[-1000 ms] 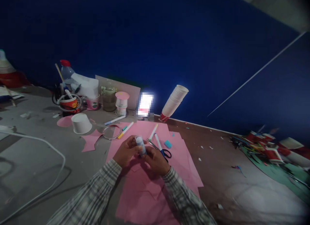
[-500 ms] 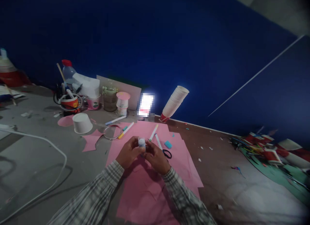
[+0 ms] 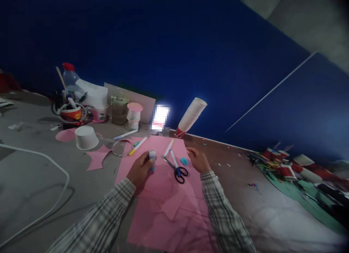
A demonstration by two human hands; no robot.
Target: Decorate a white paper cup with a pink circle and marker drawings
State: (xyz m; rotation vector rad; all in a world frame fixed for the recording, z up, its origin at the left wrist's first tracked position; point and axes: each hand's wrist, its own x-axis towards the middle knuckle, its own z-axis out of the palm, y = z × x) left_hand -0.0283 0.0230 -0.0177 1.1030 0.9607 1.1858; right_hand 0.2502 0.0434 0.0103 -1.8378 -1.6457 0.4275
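A: Clock flat on the table, twelve toward the wall, centred on the tube. Where is it?

B: The small tube [image 3: 152, 161] is in the left hand [image 3: 139, 169], just above the pink paper [image 3: 160, 231]. Nearly upright, long axis running up from the table, tip leaning slightly toward twelve.

A: Fingers?

B: Left thumb and fingers pinch the tube from about eight o'clock, so it lies at two from that palm. Right hand [image 3: 199, 161] is out at three, well apart from it. Its fingers are partly bent, tips toward the tube; whether they pinch anything small cannot be told.

A: Key relation, then?

B: The gap. From the right fingertips the tube lies toward nine, with the scissors [image 3: 174, 168] and the blue block [image 3: 184, 161] between. The left hand is the nearer one, already touching.

A: Other bearings?

B: Loose pink piece [image 3: 173, 206] at five, white cup [image 3: 86, 138] at ten.

A: Against the frame half a second back?

B: There, both hands met at the tube. Now the right has parted toward three, and both scissor loops show, where only one was plain.
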